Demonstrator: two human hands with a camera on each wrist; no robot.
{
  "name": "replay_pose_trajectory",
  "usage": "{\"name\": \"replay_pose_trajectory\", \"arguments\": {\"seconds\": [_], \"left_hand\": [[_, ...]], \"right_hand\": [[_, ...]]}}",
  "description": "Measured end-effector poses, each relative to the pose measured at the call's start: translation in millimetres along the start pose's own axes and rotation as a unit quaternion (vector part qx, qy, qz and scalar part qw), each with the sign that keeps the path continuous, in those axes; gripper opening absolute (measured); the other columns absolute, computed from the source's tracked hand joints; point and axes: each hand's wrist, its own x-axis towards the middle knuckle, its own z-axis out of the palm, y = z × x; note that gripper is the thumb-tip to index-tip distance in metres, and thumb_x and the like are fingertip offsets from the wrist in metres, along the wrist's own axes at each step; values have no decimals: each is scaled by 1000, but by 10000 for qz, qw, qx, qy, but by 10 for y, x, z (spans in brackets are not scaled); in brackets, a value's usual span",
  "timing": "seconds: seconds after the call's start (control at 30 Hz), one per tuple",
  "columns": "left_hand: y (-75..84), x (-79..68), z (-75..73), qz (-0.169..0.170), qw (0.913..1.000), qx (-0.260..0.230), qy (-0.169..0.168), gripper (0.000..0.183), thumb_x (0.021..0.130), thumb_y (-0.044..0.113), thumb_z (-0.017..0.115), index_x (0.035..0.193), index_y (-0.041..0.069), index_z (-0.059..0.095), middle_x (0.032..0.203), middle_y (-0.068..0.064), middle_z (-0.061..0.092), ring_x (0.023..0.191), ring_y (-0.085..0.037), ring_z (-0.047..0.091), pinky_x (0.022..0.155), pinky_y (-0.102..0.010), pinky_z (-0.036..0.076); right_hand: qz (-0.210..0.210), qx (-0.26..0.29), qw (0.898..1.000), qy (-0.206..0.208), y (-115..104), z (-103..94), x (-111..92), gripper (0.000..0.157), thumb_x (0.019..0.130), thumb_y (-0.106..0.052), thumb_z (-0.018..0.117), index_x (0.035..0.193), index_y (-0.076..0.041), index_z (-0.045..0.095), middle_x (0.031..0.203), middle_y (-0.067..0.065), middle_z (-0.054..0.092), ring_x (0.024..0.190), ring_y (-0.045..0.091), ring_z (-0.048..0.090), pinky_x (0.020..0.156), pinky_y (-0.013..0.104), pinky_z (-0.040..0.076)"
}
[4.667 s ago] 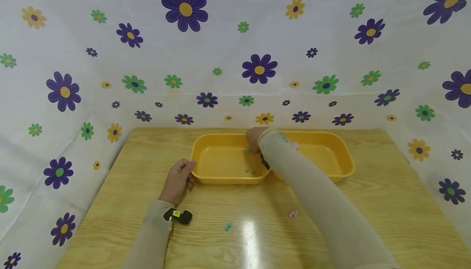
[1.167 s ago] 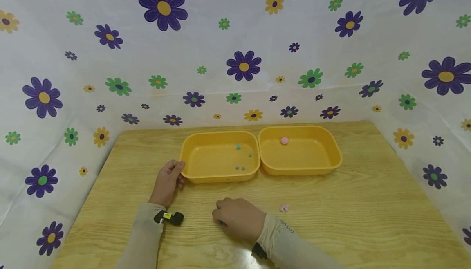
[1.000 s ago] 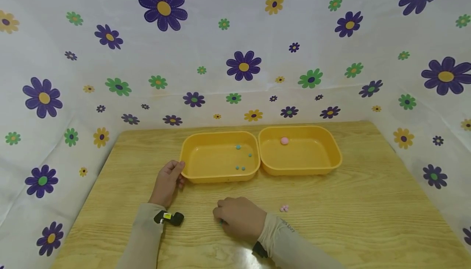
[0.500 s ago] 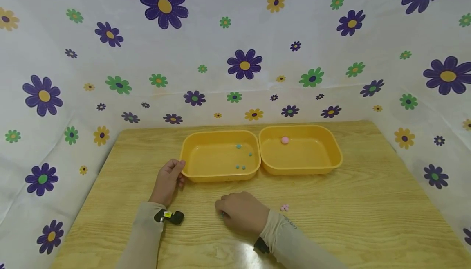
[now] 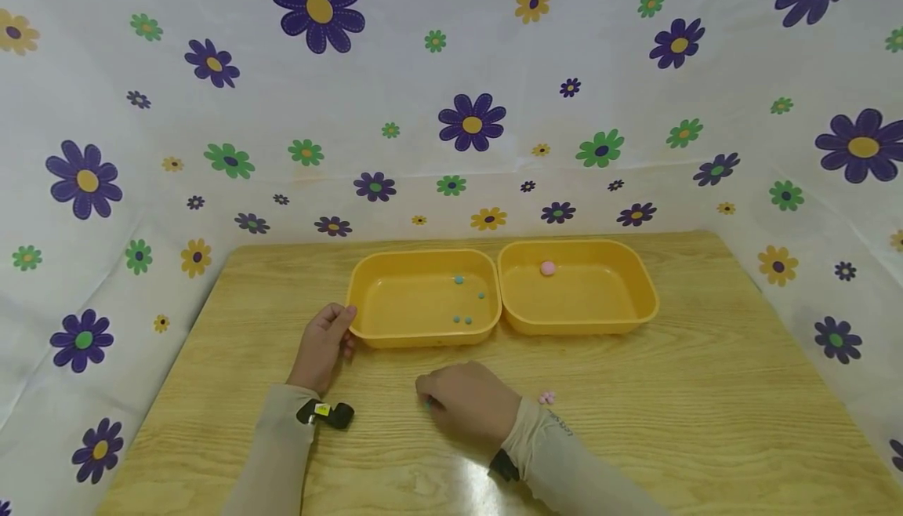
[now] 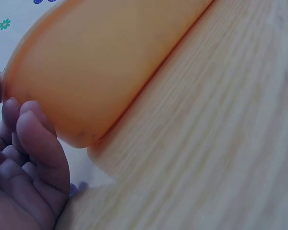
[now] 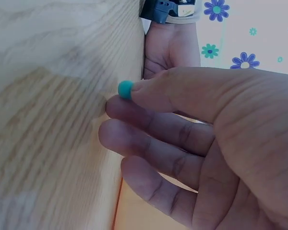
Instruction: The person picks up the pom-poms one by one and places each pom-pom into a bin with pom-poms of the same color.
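Observation:
My left hand [image 5: 320, 350] holds the left end of a yellow plastic tray [image 5: 423, 339], thumb at the rim and fingers curled under it on the outer side. In the left wrist view, the tray's wall [image 6: 96, 62] rises beside the fingers. My right hand [image 5: 471, 402] is low over the table in front of this tray. Between its thumb and index finger it pinches a small turquoise ball [image 7: 125, 89]; the other fingers lie loosely bent. Several small turquoise balls [image 5: 458, 280] lie in the right part of the left tray.
A second yellow tray [image 5: 578, 328] adjoins the first on the right, with a pink ball [image 5: 547, 268] inside. A small cluster of pink balls [image 5: 546, 397] lies on the wooden table [image 5: 705, 406], right of my right hand. Flower-patterned cloth [image 5: 395, 92] stands behind and at both sides.
My right hand has left the left tray's right end, come down to the table in front and taken a turquoise ball. Lately it has shifted slightly forward. My left hand keeps its hold.

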Motion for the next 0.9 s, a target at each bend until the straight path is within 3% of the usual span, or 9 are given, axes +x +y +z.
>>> {"name": "replay_pose_trajectory", "arguments": {"seconds": [0.3,0.53,0.73,0.9], "left_hand": [[31,-11,10,9,10000,25,19,40,103,41,64,94,5,51,73,-1,52,61,-12,52,53,-24,48],[39,-11,8,65,9999,-26,-72,43,103,43,64,93,4,50,72,-1,51,59,-13,51,51,-24,46],[45,-15,7,0,10000,13,-61,45,103,44,63,95,2,49,72,-1,52,59,-13,51,52,-25,47],[45,-20,14,-17,10000,-52,-33,48,102,44,64,97,-1,49,71,-2,52,58,-14,51,52,-25,46]], "right_hand": [[-5,16,9999,-106,51,-9,11,10,100,-14,69,91,-17,69,63,-12,52,54,0,36,52,13,35],[0,49,9998,-192,87,-13,21,14,99,-20,72,86,-18,67,67,-14,54,57,-2,40,52,13,36],[27,-31,10000,-23,120,-68,8,14,100,-22,68,86,-22,64,73,-15,52,62,0,42,55,15,36],[138,217,9995,177,148,-159,0,13,98,-14,68,88,-22,63,80,-14,58,67,0,48,58,16,42]]}}
